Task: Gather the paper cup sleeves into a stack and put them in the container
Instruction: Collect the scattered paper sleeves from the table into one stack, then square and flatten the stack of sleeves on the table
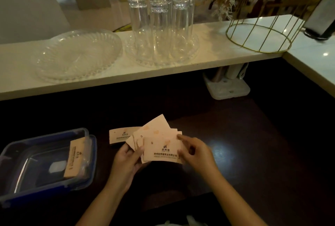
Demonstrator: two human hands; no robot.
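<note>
Several pale pink paper cup sleeves (159, 142) with printed logos are fanned out between both hands above the dark table. My left hand (126, 160) grips the fan at its lower left edge. My right hand (195, 151) pinches the right edge of the front sleeve. One more sleeve (119, 136) lies flat on the table just behind the fan. To the left stands a clear plastic container (21, 155) with a blue rim, and a small stack of sleeves (77, 158) leans inside it against its right wall.
A pale counter ledge (208, 57) runs behind the table. On it sit a glass plate (78, 53), upturned tall glasses (161, 26) on a glass tray, and a gold wire stand (261, 35). A white holder (228, 86) sits under the ledge at right.
</note>
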